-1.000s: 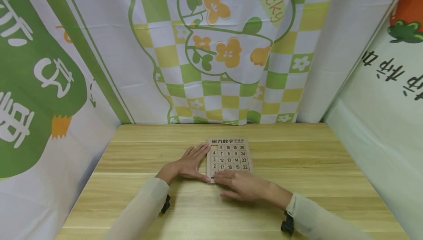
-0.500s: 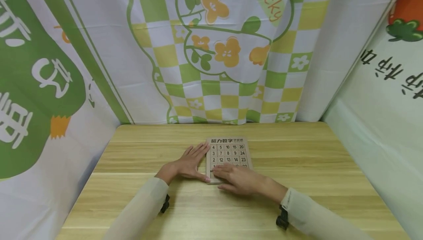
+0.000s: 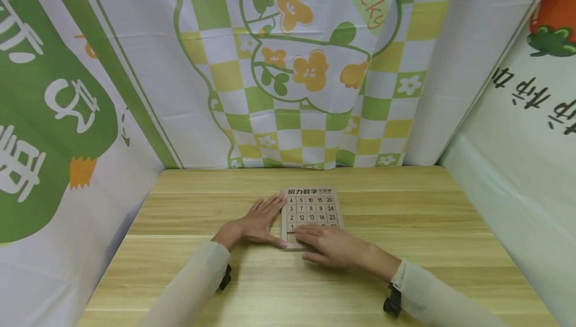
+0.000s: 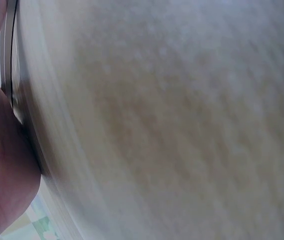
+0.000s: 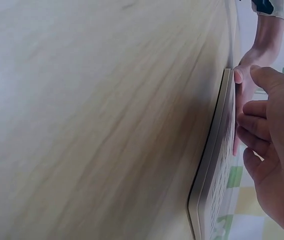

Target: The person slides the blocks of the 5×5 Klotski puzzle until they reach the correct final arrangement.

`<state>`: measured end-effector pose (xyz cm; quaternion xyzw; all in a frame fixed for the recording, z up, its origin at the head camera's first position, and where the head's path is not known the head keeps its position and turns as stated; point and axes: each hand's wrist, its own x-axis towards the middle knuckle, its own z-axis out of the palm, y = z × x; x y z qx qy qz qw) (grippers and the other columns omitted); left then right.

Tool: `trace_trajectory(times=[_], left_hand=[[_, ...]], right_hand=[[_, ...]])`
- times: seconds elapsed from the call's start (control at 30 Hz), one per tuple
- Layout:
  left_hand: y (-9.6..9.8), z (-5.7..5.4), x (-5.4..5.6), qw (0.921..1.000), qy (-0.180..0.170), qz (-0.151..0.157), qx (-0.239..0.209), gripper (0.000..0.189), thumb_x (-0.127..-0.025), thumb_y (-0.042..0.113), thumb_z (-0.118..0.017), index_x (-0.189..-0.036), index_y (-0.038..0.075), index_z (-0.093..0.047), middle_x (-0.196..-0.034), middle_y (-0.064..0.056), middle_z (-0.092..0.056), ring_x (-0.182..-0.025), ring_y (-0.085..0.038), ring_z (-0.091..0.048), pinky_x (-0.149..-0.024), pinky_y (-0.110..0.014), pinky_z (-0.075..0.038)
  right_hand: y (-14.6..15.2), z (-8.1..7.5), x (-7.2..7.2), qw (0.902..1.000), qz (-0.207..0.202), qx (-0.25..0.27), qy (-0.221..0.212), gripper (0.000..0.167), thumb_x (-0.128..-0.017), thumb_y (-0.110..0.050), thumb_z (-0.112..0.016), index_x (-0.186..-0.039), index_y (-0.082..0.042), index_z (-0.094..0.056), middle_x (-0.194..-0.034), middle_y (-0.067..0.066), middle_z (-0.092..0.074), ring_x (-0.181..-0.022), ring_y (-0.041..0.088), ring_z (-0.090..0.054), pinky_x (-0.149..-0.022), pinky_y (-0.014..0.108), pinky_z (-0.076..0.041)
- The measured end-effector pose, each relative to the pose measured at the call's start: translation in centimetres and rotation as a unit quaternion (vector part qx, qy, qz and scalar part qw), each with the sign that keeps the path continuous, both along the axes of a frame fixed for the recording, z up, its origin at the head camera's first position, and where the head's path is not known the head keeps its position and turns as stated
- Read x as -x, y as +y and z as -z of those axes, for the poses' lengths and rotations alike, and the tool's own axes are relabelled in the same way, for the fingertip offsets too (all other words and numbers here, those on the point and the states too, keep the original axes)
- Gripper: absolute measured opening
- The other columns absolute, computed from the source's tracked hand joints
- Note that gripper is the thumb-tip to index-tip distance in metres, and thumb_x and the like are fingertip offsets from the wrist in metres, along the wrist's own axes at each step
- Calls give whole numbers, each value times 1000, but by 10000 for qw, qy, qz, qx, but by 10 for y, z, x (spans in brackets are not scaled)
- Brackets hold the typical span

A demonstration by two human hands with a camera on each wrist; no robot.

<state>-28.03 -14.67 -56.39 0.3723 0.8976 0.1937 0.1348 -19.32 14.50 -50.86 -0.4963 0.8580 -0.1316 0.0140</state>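
A wooden sliding number puzzle [image 3: 316, 209] lies flat on the table, black numbers on its square tiles. Its left column reads 4, 3, 2, 1 from the top, and a bare slot [image 3: 292, 238] shows below the 1. My left hand [image 3: 256, 224] spreads along the left side, fingertips at the upper edge and thumb at the lower corner. Over the lower rows lies my right hand [image 3: 333, 247], its fingertips beside the 1 tile and its palm hiding several tiles. The right wrist view shows the puzzle's thick edge [image 5: 209, 165] beside the loosely bent right fingers [image 5: 255, 127].
The light wood table [image 3: 405, 212] extends around the puzzle on all sides. A patterned curtain [image 3: 310, 132] hangs behind its far edge, with printed cloth at the left [image 3: 49, 117] and right [image 3: 517, 167]. Each wrist wears a black camera strap.
The left column of tiles has slid up one place, so the gap moved from the top left to the bottom left. My right hand went up with it, then slightly right. My left hand stayed.
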Motion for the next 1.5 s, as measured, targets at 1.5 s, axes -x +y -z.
trace_trajectory(times=[1.5], left_hand=[[-1, 9, 4, 9997, 121, -80, 182, 142, -72, 98, -59, -172, 20, 5, -178, -3, 9, -165, -24, 8, -131, -56, 7]], right_hand=[[94, 3, -20, 9956, 575, 284, 679, 45, -101, -29, -73, -136, -3, -69, -140, 15, -68, -129, 41, -65, -106, 55, -54]])
